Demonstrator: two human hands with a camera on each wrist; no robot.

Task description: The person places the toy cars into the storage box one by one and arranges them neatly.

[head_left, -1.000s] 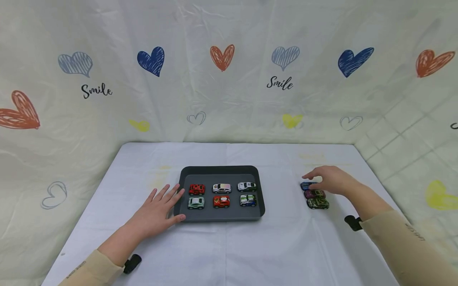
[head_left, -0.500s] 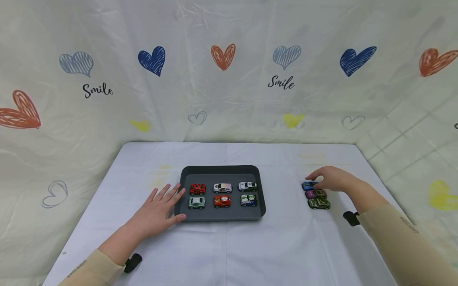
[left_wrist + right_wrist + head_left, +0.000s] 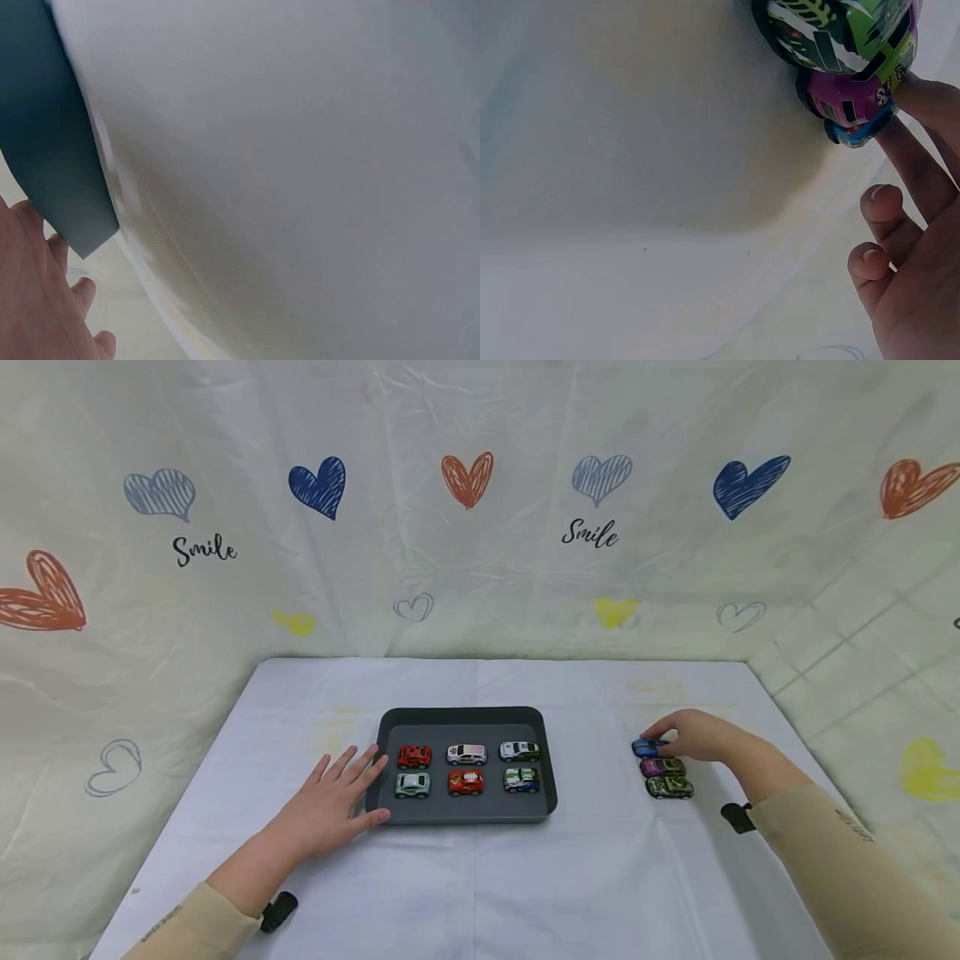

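Observation:
My left hand (image 3: 326, 806) lies with fingers spread against the left rim of a dark grey tray (image 3: 472, 818). In the left wrist view the fingertips meet the tray's outer wall (image 3: 56, 127). Several toy cars stand in two rows inside it, among them a red one (image 3: 414, 757) and a pale green one (image 3: 412, 785). To the right, my right hand (image 3: 701, 737) pinches a blue toy car (image 3: 645, 747) between thumb and forefinger, partly hiding it. Closer to me are a purple toy car (image 3: 663, 767) and a green camouflage-patterned toy car (image 3: 840, 37), lined up beside it.
A white cloth covers the table (image 3: 600, 860). Behind it hangs a pale backdrop (image 3: 525, 568) printed with hearts and lettering. Stretches of bare cloth lie between the tray and the right-hand cars, and in front of the tray.
My right hand has come down onto the blue toy car, and its thumb and forefinger have closed on it. My left hand has stayed at the tray's rim.

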